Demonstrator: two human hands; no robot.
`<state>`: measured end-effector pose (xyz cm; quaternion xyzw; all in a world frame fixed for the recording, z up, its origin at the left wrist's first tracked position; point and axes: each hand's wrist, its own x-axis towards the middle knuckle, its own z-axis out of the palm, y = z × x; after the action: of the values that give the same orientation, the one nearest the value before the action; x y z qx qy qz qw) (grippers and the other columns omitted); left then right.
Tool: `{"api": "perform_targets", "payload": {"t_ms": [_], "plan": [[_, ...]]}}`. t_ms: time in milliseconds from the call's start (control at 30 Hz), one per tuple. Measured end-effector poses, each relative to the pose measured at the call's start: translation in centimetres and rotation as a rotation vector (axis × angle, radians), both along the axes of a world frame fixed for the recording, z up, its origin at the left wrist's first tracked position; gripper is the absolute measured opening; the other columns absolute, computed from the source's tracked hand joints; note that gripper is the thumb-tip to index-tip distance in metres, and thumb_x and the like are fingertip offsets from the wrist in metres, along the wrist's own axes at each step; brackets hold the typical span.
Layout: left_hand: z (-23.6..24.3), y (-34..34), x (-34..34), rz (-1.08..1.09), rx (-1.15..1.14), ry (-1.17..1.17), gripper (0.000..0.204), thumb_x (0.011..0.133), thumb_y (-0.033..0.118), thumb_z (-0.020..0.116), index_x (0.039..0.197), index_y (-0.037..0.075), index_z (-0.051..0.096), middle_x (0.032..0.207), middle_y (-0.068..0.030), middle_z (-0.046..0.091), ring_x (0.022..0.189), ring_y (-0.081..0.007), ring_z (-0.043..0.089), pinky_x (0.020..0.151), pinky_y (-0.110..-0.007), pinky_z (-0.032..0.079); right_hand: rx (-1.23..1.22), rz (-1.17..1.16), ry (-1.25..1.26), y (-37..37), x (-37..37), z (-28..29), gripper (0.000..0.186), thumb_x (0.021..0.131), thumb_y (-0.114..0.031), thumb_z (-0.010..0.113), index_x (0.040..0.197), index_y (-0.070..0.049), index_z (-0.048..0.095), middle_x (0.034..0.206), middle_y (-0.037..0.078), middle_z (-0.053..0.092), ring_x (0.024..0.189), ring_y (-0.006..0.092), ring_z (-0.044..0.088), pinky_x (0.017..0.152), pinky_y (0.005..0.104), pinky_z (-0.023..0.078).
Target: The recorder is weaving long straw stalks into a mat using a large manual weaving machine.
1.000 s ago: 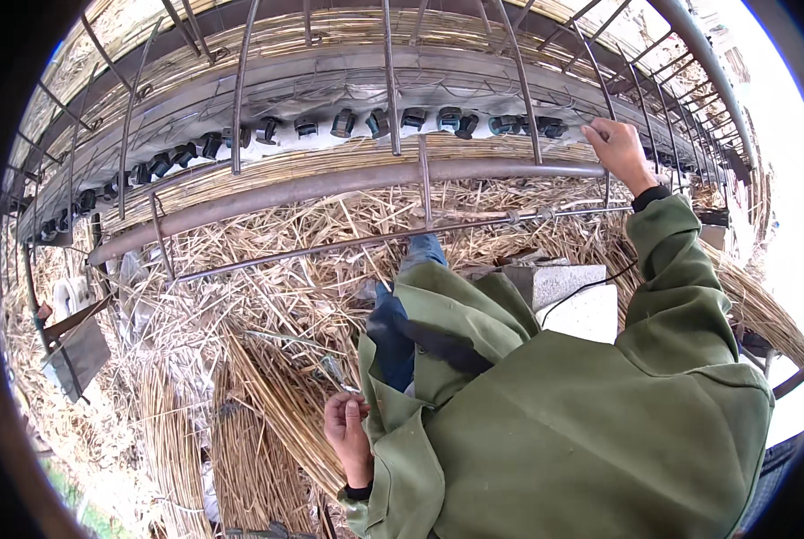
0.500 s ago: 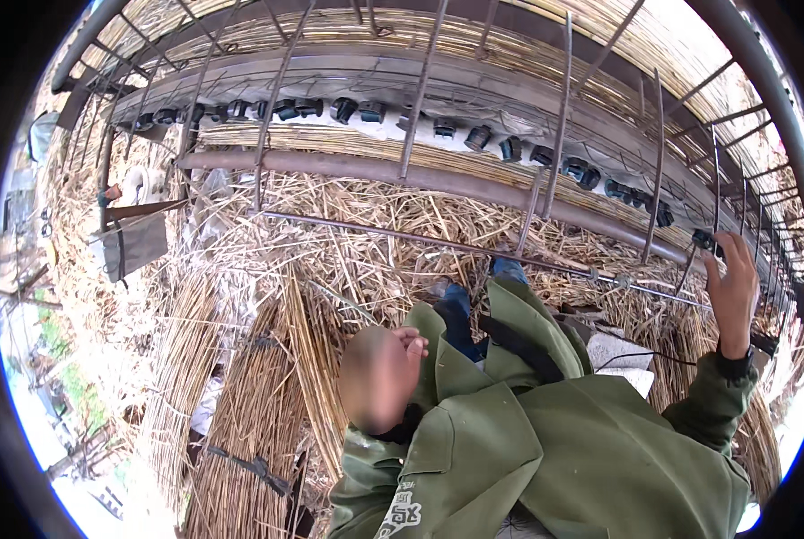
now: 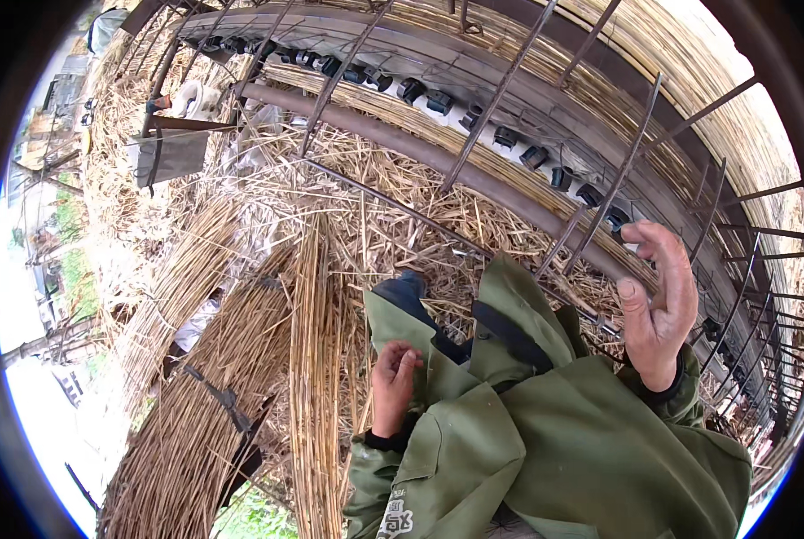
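Note:
My right hand (image 3: 662, 301) is raised beside the machine's rail, thumb apart from its curved fingers, with nothing seen in it. Just beyond the fingertips, a black spool-like piece (image 3: 617, 217) belongs to a long row of such pieces, with thin wires among them. My left hand (image 3: 395, 382) hovers over my lap, its fingers loosely curled in toward the thumb; I see nothing in it. Left of that hand lie long loose reed stalks (image 3: 310, 359) and a tied reed bundle (image 3: 209, 395).
A brown pipe (image 3: 384, 133) and a thin metal rod (image 3: 393, 205) run across in front of me, with upright bars (image 3: 500, 99) above. Straw litter (image 3: 348, 171) covers the ground. A grey fabric pouch (image 3: 173, 154) hangs at the left. Beyond the frame are laid reeds (image 3: 689, 54).
My right hand has drawn back from the black pieces at the far right, toward me and leftward. My view has turned, so the machine now slants down to the right. My left hand remains near my lap.

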<state>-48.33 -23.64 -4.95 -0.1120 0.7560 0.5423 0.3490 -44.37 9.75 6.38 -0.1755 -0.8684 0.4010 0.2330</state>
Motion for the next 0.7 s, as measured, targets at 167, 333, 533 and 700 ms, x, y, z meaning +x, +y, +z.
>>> {"api": "perform_targets", "payload": {"t_ms": [167,333,533,700], "plan": [[-1.4,-3.6,-5.1,0.003,0.016,-0.008,0.013,0.090,0.010,0.051,0.098,0.001,0.053,0.083,-0.0046,0.059,0.071,-0.0092,0.056,0.065,-0.021,0.044,-0.218,-0.289,-0.022,-2.5,-1.8,-1.6,0.056,0.084,-0.029,0.062,0.127,0.000,0.040,0.123,0.013,0.047,0.109,0.0222,0.047,0.082,0.0317,0.040],[-5.4,-9.1,-15.1,-0.120,0.153,0.033,0.012,0.090,0.008,0.051,0.099,0.001,0.053,0.084,-0.0048,0.059,0.072,-0.0096,0.055,0.065,-0.021,0.046,-0.514,-0.659,-0.048,-4.2,-5.2,-4.2,0.057,0.086,-0.031,0.059,0.129,-0.001,0.037,0.122,0.014,0.046,0.107,0.0210,0.048,0.070,0.0255,0.044],[-7.0,-16.1,-27.0,-0.101,0.280,0.128,0.011,0.090,0.005,0.050,0.099,0.000,0.052,0.083,-0.0039,0.058,0.071,-0.0089,0.053,0.064,-0.020,0.043,-0.903,-0.988,-0.116,0.1,-5.7,-4.7,0.026,0.088,-0.032,0.055,0.092,-0.007,0.054,0.064,-0.005,0.043,0.045,0.0057,0.035,0.037,0.0206,0.025],[-4.4,-27.4,-29.2,-0.074,0.077,0.111,0.008,0.090,0.005,0.048,0.095,0.000,0.051,0.080,-0.0035,0.056,0.070,-0.0087,0.053,0.061,-0.020,0.043,-0.428,-1.229,-0.288,0.4,-6.8,-7.1,0.025,0.089,-0.031,0.049,0.082,-0.008,0.057,0.052,-0.007,0.037,0.038,0.0055,0.028,0.035,0.0217,0.021]]}}
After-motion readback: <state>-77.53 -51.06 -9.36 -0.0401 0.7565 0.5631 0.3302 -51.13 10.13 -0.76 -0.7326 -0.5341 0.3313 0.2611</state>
